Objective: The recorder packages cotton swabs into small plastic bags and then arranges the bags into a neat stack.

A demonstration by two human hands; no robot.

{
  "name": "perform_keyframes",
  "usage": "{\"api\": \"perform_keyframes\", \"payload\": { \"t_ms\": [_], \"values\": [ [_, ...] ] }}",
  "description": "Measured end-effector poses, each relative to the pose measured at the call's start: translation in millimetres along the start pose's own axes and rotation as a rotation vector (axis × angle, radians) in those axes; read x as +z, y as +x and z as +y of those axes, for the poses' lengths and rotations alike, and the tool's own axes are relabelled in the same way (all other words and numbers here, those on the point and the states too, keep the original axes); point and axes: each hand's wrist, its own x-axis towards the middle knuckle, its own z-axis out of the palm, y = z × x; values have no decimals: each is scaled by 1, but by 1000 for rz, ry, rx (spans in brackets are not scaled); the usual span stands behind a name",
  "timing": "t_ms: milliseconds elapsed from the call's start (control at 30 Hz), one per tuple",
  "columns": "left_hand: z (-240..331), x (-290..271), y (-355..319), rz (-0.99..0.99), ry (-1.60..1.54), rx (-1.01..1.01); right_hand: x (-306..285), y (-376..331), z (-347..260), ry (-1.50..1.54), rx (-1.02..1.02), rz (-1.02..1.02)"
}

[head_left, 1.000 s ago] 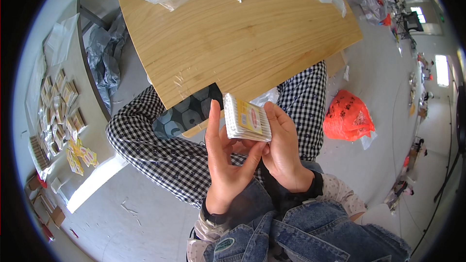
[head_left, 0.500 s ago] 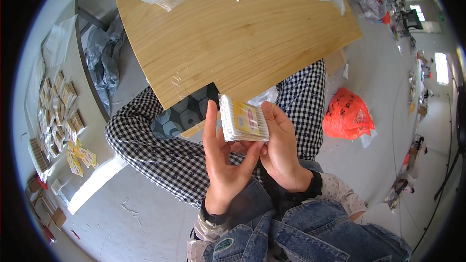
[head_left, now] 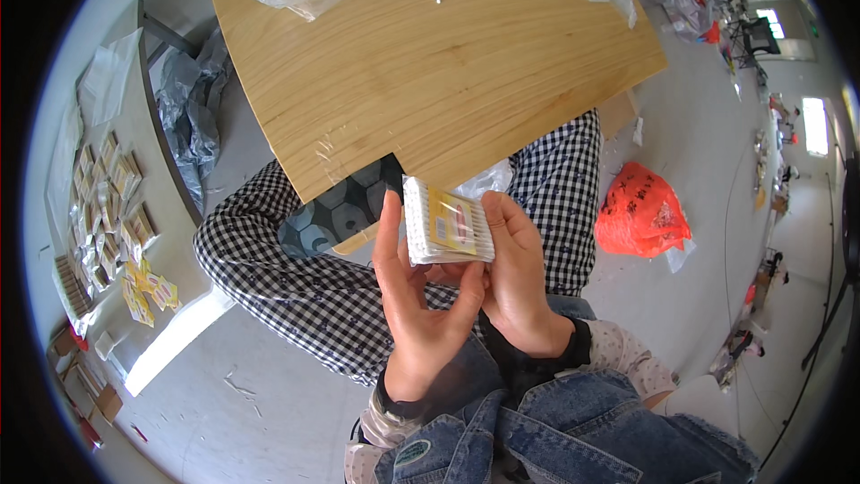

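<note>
Item: pack of cotton swabs (head_left: 448,231), clear wrap, yellow label, held above my lap just short of the wooden counter (head_left: 430,72). My left hand (head_left: 419,305) and right hand (head_left: 520,282) both grasp it. Step: squaring the pack, likely. Next needs steady, even finger pressure.

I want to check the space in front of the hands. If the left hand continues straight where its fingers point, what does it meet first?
Probably the near edge of the wooden tabletop; the left hand points up toward it beside the small packet. Depth is unclear, so it might pass below.
</note>
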Motion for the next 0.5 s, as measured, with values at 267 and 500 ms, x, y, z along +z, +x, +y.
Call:
{"api": "perform_keyframes", "payload": {
  "t_ms": [267, 500],
  "values": [
    [2, -8, 2, -79, -125, -50, -1, 1, -2, -57, -93, 29],
    [-5, -9, 0, -2, 13, 26, -9, 5, -2, -382, -472, -91]
  ]
}}
